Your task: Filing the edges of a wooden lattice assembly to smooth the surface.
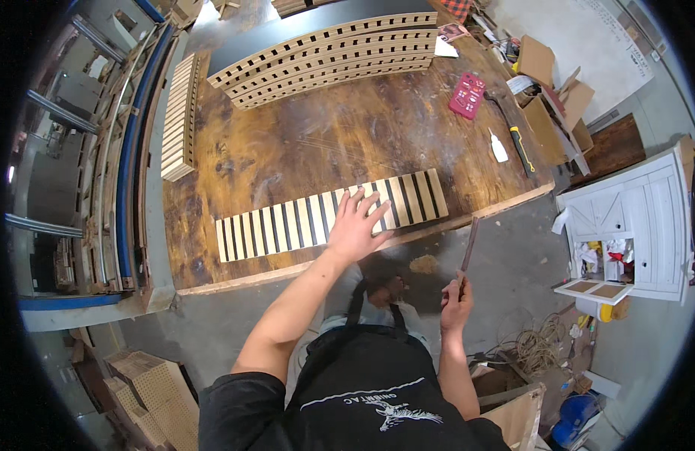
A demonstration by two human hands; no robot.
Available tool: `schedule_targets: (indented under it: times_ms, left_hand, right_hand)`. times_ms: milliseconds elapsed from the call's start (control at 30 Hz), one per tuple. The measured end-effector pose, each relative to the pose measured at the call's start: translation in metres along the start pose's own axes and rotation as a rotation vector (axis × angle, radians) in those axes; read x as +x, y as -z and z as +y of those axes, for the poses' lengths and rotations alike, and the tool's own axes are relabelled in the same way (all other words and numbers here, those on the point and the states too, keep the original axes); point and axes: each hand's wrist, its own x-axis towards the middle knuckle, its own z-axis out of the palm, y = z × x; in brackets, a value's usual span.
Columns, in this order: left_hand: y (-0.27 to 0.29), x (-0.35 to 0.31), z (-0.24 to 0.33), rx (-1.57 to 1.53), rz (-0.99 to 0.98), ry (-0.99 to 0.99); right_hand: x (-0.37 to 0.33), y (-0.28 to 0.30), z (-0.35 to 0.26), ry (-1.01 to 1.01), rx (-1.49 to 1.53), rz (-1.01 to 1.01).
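Note:
Along the near edge of the wooden workbench [310,150] lies a long slatted wooden panel [276,228], pale strips alternating with dark gaps. My left hand [353,228] rests on top of it, right of its middle, fingers spread. Off the bench's front edge, my right hand [456,301] is closed round the lower end of a long, narrow, dark flat file [471,244]. The file points up and away, its tip near the bench edge and apart from the panel.
Dark-topped slotted panels [340,60] are stacked at the back; another slatted piece [181,120] lies on the left. On the right are a red case [467,96], a white bottle [498,146] and a yellow-and-black-handled tool [521,150]. A white cabinet [625,218] stands beyond.

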Motion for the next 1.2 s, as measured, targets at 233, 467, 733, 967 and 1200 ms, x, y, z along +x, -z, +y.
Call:
schedule_targets:
  times_ms: [233,467,733,967,1200]
  left_hand:
    - [0.014,-0.003,0.012,-0.035,-0.041,0.148]
    - [-0.032,0.065,0.054,-0.018,-0.050,0.327]
    - [-0.020,0.027,0.037,-0.089,-0.026,0.216]
    - [-0.002,0.022,0.019,-0.020,-0.072,0.141]
    - [-0.015,0.034,0.025,-0.049,-0.088,0.140]
  right_hand:
    - [0.016,0.020,-0.001,-0.012,0.030,-0.048]
    - [0.022,0.019,-0.001,0.012,0.022,-0.006]
    - [0.012,-0.006,-0.014,-0.026,-0.079,-0.045]
    - [0.005,-0.022,-0.027,0.015,-0.236,-0.234]
    - [0.008,-0.057,0.001,0.499,-0.362,-0.248]
